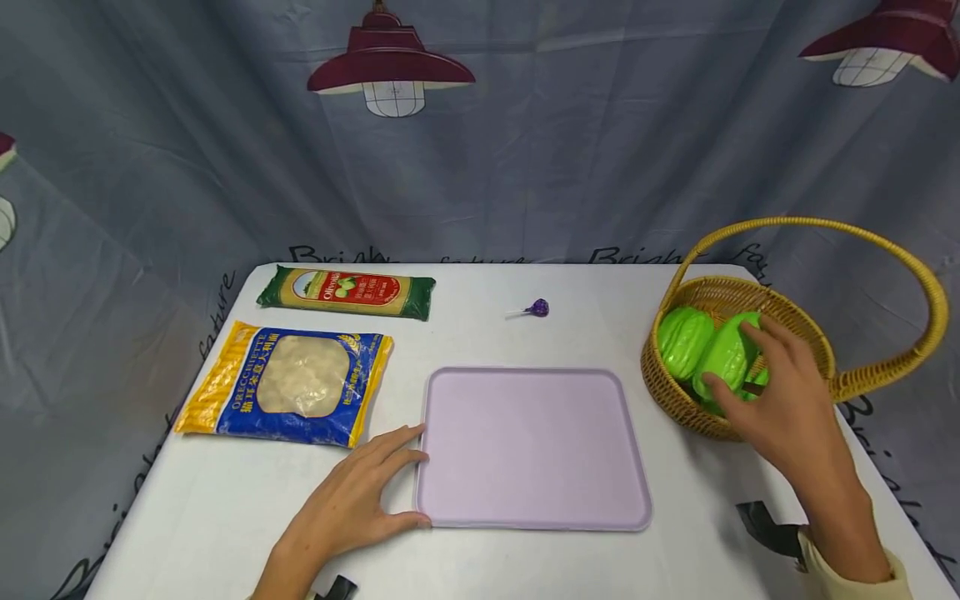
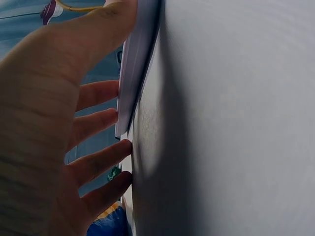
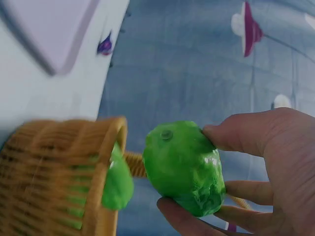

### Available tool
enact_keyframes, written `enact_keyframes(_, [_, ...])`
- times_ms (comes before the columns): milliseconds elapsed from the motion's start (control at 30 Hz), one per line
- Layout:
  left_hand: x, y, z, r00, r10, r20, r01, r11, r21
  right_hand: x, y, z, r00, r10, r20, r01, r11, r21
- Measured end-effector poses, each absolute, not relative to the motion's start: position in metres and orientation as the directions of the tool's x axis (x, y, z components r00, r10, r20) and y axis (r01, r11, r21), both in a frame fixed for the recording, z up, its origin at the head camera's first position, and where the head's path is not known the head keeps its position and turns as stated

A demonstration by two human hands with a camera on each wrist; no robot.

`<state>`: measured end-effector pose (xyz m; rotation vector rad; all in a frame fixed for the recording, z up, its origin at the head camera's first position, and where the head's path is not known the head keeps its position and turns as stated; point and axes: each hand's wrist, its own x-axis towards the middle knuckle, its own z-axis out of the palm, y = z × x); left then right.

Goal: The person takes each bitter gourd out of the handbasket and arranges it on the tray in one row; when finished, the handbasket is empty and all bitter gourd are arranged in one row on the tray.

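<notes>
My right hand grips a glossy green chayote between thumb and fingers, at the mouth of a wicker basket. In the right wrist view this chayote shows beside the basket's rim, its stem-end dimple facing the camera. Another green chayote lies in the basket to its left, and a bit more green shows under my hand. My left hand has its fingers spread, with thumb and fingertips at the left edge of a flat lilac tray; the left wrist view shows them along the tray's side.
A blue and yellow orecchiette bag lies left of the tray, with a green and gold pasta packet behind it. A purple lollipop rests beyond the tray. The basket's tall handle arches to the right.
</notes>
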<state>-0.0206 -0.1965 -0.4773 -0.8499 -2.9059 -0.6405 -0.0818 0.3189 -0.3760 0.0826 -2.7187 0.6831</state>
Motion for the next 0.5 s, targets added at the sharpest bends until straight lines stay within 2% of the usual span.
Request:
enact_keyframes(267, [-0.019,-0.196,-0.48,-0.84,0.51,0.183,0.54,0.759,0.363,-0.074,0.284,-0.37,-0.924,-0.066,0.378,-0.252,0.847,-0.468])
enact_keyframes(500, [-0.022,-0.195,-0.478,-0.839,0.513,0.184,0.544,0.765,0.345,-0.078,0.254,-0.38,-0.882,-0.169,0.44,-0.38,0.807,-0.452])
